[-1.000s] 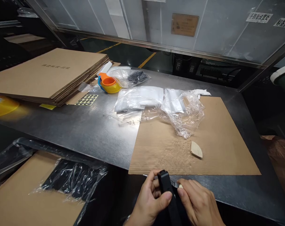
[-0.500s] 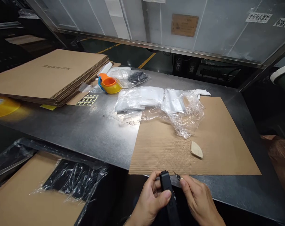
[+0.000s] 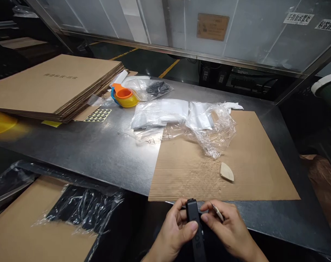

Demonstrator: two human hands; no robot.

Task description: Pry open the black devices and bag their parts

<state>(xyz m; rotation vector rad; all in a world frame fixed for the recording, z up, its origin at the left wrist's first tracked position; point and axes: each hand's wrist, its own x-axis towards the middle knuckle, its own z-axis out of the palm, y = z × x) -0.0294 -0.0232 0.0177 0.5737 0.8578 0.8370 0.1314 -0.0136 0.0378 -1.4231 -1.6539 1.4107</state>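
Observation:
My left hand (image 3: 174,231) is closed around a slim black rectangular part (image 3: 194,227), thumb pressed on its face. It stands upright at the near edge of the steel table (image 3: 99,153). My right hand (image 3: 228,229) touches the part's right side and pinches a small thin metal blade (image 3: 217,211) between its fingers. Just beyond both hands lies a brown cardboard sheet (image 3: 249,160) with a small pale wedge-shaped piece (image 3: 226,172) on it.
Crumpled clear plastic bags (image 3: 209,127) and white packets (image 3: 160,114) lie mid-table. A stack of flat cardboard (image 3: 53,85), a sticker sheet (image 3: 97,115) and an orange-yellow tape dispenser (image 3: 125,96) sit at the left. A plastic-wrapped box (image 3: 45,218) is below left.
My right hand has turned, so the small blade now points away to the right instead of toward the black part. The view shifted slightly; the left hand keeps its grip.

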